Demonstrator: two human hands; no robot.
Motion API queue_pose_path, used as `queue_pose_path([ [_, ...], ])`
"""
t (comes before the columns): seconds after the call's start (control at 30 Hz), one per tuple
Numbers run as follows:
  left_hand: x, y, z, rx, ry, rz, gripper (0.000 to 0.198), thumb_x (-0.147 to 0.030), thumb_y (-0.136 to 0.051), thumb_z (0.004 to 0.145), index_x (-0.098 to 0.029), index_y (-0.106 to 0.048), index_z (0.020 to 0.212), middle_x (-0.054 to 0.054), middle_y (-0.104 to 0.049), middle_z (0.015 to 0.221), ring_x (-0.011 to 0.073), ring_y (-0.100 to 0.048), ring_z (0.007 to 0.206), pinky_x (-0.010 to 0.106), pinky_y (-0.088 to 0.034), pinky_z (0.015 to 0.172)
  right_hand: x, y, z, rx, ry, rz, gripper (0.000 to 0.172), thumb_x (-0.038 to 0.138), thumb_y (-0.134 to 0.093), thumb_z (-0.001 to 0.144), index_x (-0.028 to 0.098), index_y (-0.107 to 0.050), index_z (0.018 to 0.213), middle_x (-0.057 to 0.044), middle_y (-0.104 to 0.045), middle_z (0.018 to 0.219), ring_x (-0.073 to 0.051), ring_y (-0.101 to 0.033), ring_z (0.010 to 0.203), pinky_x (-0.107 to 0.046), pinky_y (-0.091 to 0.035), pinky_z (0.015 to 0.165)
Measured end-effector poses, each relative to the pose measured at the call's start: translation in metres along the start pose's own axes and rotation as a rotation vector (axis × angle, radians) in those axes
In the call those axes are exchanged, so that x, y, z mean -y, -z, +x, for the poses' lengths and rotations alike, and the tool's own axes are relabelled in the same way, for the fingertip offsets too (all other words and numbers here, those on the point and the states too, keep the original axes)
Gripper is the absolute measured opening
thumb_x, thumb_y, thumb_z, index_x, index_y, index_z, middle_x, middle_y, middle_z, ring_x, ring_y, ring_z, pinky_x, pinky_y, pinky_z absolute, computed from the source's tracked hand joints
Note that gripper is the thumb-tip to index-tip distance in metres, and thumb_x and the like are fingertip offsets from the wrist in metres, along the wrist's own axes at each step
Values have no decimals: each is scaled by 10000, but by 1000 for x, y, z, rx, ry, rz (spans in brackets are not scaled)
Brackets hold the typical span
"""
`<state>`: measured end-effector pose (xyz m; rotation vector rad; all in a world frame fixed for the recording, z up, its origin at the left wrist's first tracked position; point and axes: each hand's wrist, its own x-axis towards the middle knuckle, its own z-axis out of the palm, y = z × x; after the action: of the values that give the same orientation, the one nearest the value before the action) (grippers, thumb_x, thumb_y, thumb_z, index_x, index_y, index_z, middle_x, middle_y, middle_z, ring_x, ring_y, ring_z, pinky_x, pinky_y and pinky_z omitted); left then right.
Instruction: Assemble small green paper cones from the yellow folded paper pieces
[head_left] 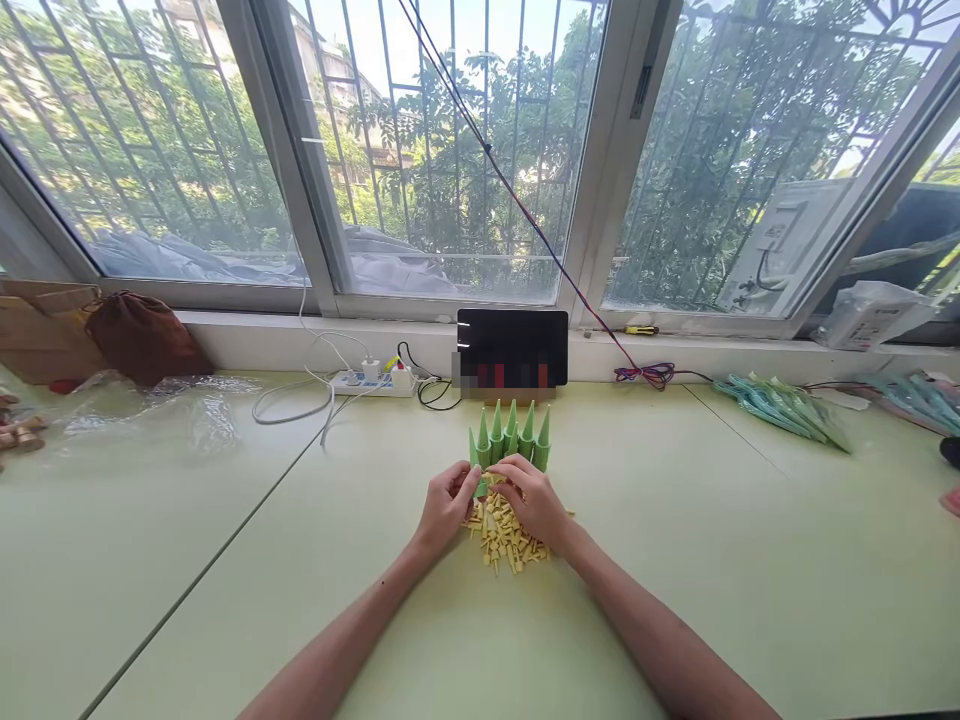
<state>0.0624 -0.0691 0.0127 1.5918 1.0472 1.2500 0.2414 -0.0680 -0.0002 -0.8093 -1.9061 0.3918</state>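
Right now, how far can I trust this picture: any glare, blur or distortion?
Head view: daylight washes out the windows in patches; head view: glints mark the screen, its lower part pixelated; head view: slanting frames may be lens stretch; head view: left hand and right hand look evenly lit, but the green piece between them is partly hidden.

2 hands (pixel 448 502), at least 6 green cones (pixel 527 440), 1 screen (pixel 512 345).
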Motion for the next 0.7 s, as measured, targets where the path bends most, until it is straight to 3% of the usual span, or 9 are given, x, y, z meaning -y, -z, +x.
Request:
queue_pose_path([
  [0.2, 4, 1, 0, 8, -8, 30, 413, -539, -556, 929, -209, -469, 698, -74, -440, 561, 84, -433, 407, 215, -345, 399, -3, -1, -1, 0, 15, 13, 253, 342, -512, 1057, 234, -695, 1194, -84, -673, 1040, -218, -672, 922, -342, -572, 787],
  [0.47, 11, 2, 0, 26, -139, 206, 405, -443, -532, 957, -212, -401, 653, -79, -327, 555, 90, -334, 491, 222, -275, 468, -1, 2, -1, 24, 9, -18, 323, 362, -441, 1084, 205, -721, 1041, -77, -706, 906, -207, -671, 791, -325, -552, 709],
  [0.7, 9, 1, 0, 24, -150, 226, 420, -457, -524, 955, -213, -377, 647, -81, -307, 560, 92, -303, 507, 228, -250, 491, 0, 2, 0, 32, -9, -34, 330, 373, -431, 1087, 208, -710, 1028, -78, -721, 911, -216, -680, 796, -337, -552, 723],
])
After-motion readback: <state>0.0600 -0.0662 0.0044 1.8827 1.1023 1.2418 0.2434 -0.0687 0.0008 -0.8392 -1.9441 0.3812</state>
